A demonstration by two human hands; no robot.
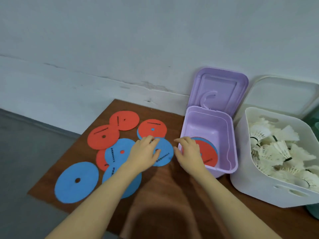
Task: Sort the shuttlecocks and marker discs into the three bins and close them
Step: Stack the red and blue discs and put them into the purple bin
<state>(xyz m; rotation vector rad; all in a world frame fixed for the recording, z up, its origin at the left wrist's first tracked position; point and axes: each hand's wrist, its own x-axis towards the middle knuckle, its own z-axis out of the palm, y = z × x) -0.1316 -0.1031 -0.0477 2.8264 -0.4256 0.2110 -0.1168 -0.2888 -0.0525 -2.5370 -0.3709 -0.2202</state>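
Head view, nearest first: two bare forearms rise from the bottom edge and reach forward over a brown bench [165, 190]; the left forearm slants up and to the right, the right one up and to the left, so the two hands end close together, apart by a narrow gap. The left hand [144, 153] lies palm down on a blue marker disc [164, 152], its fingers [150, 139] lightly bent across the disc's far edge and the thumb pressed near the centre hole; whether it pinches the disc or only presses on it I cannot tell. The right hand [189, 153] hovers palm down at the near left corner of the purple bin [222, 163], fingers loosely spread and holding nothing. Left of the hands, more discs lie flat on the bench: a large blue disc [76, 182] nearest, other blue and red ones overlapping behind it, and a red disc [152, 129] just beyond the left hand. Inside the purple bin a red disc [207, 152] lies on top of a blue one; the bin's hinged lid [219, 88] stands open against the wall. To the right, just beside it, a white bin [259, 192] holds a heap of white shuttlecocks [276, 149]; its lid [283, 94] is also raised behind it.
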